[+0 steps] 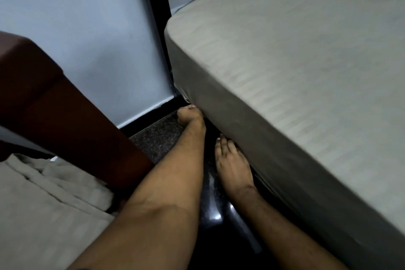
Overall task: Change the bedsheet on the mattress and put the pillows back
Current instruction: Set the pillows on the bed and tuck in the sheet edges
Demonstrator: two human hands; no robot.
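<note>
Reaching down beside the bed, the left hand (190, 117) has its fingers curled at the lower edge of the bedsheet (295, 68) near the mattress corner; whether they pinch the cloth cannot be told. The right hand (233, 167) lies just to the right and nearer, its fingers straight and close together, their tips going under the sheet's bottom edge. The beige striped sheet covers the mattress top and side. On the near left lies a crumpled beige cloth (43, 204), beside a brown wooden piece of furniture (54, 103). A pale wall (87, 28) stands beyond, over dark speckled floor (155, 136).
</note>
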